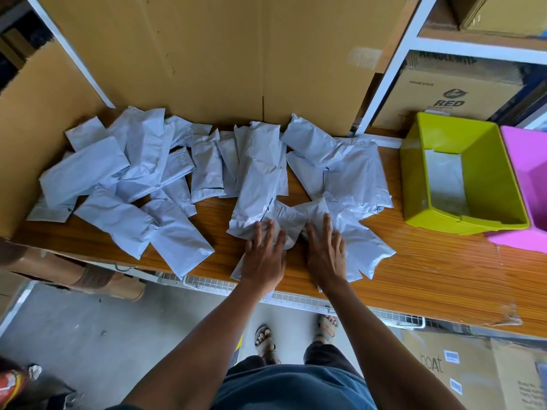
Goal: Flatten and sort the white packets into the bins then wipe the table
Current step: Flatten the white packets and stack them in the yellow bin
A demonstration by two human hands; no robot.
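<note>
Both arms are bare right up past the elbows, no sleeves, no watch, no rings on the left hand (pixel 262 255) or the right hand (pixel 325 250). Below the hands: a dark blue-grey top (pixel 296 389), dark trousers (pixel 325 355), and open-toed strap sandals (pixel 266 340).

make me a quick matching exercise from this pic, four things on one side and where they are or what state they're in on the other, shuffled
Things:
1. green bin
2. pink bin
3. left hand
4. big cardboard box

Descriptions:
A. standing behind the packets at the back of the table
B. cut off by the right edge of the picture
C. pressed flat on a white packet
D. holds one white packet on its floor

Pairs: 1-D, 2-B, 3-C, 4-A
</note>
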